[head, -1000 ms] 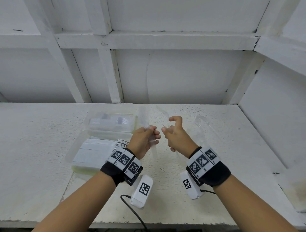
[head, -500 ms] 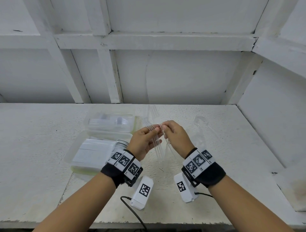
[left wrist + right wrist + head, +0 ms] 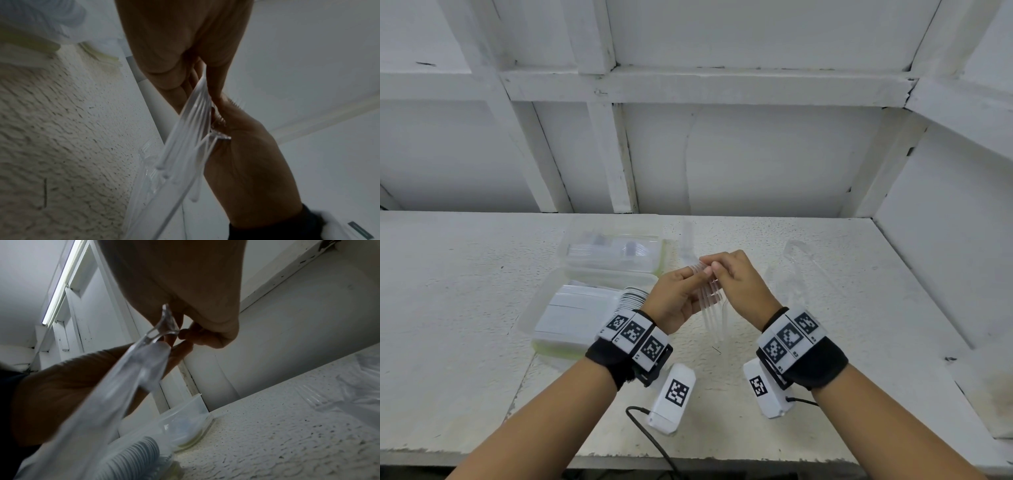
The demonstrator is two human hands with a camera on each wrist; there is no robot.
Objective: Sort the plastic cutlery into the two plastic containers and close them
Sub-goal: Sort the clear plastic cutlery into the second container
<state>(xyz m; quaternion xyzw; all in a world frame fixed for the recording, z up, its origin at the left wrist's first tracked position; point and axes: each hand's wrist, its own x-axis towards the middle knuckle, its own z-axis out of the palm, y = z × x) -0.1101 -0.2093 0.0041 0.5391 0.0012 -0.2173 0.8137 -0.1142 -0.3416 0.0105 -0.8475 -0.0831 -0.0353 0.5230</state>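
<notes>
A bundle of clear plastic cutlery (image 3: 711,305) hangs above the table, its handles pointing down and toward me. My left hand (image 3: 697,274) grips it from the left with curled fingers. My right hand (image 3: 717,270) pinches its upper part from the right. In the left wrist view the clear handles (image 3: 185,146) fan out below my left hand (image 3: 195,78). The right wrist view shows the bundle (image 3: 133,369) blurred under my right hand (image 3: 185,331). To the left stand two open containers: the far one (image 3: 654,255) holds clear cutlery, the near one (image 3: 530,322) white cutlery.
A crumpled clear plastic wrapper (image 3: 799,270) lies on the table to the right of my hands. White walls and beams close off the back and right side. A black cable (image 3: 650,431) runs over the table's front edge.
One second ago my right hand was apart from the left. It has since moved left and taken hold of the bundle, and both hands now hold it together.
</notes>
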